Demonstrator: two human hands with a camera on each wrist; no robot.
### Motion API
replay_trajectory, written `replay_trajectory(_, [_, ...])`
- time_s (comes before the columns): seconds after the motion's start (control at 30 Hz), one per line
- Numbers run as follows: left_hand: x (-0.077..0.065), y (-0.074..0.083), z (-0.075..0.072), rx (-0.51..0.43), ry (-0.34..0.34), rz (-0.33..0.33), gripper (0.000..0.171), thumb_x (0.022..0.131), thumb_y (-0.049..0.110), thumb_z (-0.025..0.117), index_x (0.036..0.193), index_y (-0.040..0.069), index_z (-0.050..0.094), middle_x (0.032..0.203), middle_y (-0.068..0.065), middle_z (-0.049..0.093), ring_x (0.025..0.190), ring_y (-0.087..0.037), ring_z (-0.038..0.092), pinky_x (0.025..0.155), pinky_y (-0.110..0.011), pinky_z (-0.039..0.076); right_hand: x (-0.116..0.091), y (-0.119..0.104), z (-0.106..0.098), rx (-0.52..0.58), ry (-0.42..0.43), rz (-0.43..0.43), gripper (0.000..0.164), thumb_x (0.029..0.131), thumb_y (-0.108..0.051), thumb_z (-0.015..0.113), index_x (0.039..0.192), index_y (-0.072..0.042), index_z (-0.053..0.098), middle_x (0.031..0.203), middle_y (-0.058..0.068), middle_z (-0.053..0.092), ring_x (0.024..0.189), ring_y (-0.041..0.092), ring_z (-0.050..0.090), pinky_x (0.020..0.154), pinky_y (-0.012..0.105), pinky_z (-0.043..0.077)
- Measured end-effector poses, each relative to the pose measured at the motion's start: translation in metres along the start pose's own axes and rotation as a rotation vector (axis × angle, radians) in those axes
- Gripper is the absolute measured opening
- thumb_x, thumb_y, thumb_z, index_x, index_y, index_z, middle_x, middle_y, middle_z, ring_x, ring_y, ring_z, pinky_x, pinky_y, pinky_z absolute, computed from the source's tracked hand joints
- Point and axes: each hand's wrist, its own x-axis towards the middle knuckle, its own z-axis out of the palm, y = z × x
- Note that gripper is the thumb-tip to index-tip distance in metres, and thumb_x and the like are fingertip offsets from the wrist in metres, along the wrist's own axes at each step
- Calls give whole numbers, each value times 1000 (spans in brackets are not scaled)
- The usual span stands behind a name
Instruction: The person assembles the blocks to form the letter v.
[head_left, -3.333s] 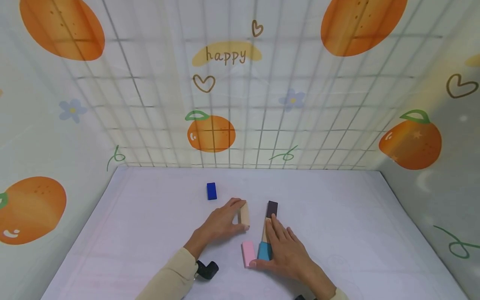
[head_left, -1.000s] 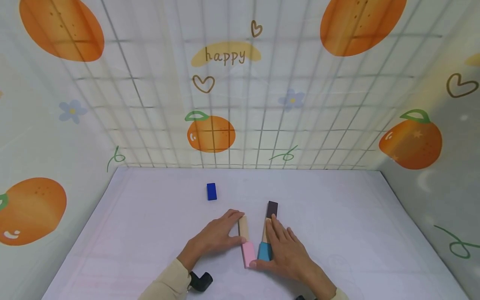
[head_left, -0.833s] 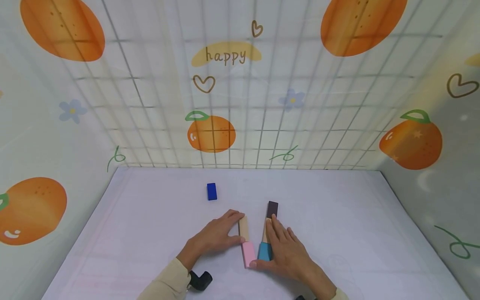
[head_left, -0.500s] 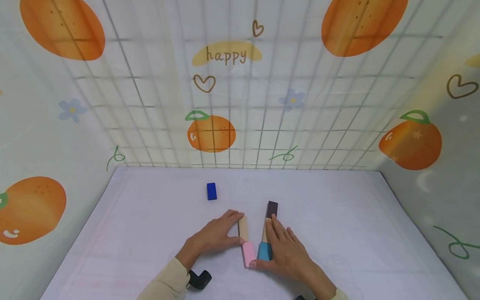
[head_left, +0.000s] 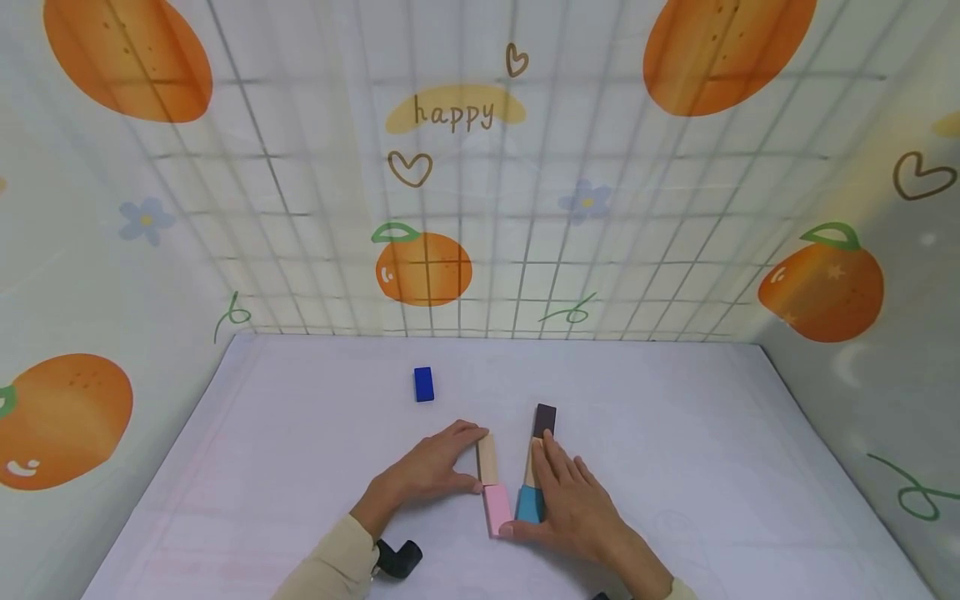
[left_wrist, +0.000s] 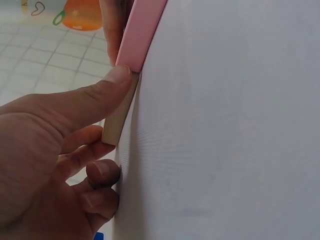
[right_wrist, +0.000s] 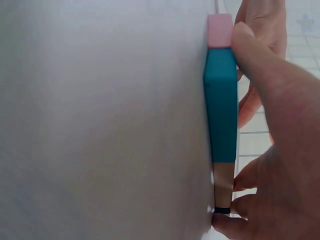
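Note:
My left hand [head_left: 423, 468] is at a plain wooden block [head_left: 487, 458], its index fingertip at the far end and its thumb by the near end. That end meets a pink block [head_left: 497, 510] lying in line with it. To the right runs a second row: a dark brown block [head_left: 545, 420], another wooden block [head_left: 532, 467] and a teal block [head_left: 528, 503]. My right hand [head_left: 576, 507] lies along this row with straight fingers, partly hiding the wooden and teal blocks. Its thumb touches the near end of the pink block.
A dark blue block [head_left: 423, 384] lies alone farther back on the white table [head_left: 315, 400]. A black wrist camera [head_left: 400, 559] sticks out from the left sleeve. Printed cloth walls [head_left: 487, 200] stand behind and at both sides.
The left hand has brought the wooden block nearer, so it now meets the far end of the pink block. Its thumb has just slid slightly left. The right hand has stayed still.

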Motion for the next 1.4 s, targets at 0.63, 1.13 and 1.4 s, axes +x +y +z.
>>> replay_trajectory(0.63, [1, 1, 2, 32, 20, -5, 78, 88, 40, 79, 153, 16, 45, 153, 0, 47, 138, -19, 46, 110, -49, 40, 0, 1, 2, -6, 1, 5, 135, 68, -94, 54, 160, -2, 21, 167, 20, 14, 151, 36, 22, 118, 59, 22])
replay_trajectory(1.13, [0, 1, 2, 33, 47, -5, 76, 87, 39, 80, 152, 17, 47, 151, 1, 49, 139, -20, 46, 112, -48, 39, -1, 1, 1, 3, 15, -14, 134, 69, -92, 56, 160, 0, 21, 166, 21, 15, 150, 37, 23, 117, 60, 23])
replay_trajectory(1.4, [0, 2, 2, 32, 54, -1, 76, 86, 39, 80, 151, 16, 48, 151, 1, 50, 139, -20, 46, 113, -46, 37, 0, 1, 1, 1, 19, -16, 133, 70, -91, 56, 160, 0, 21, 166, 21, 15, 150, 37, 22, 118, 60, 22])
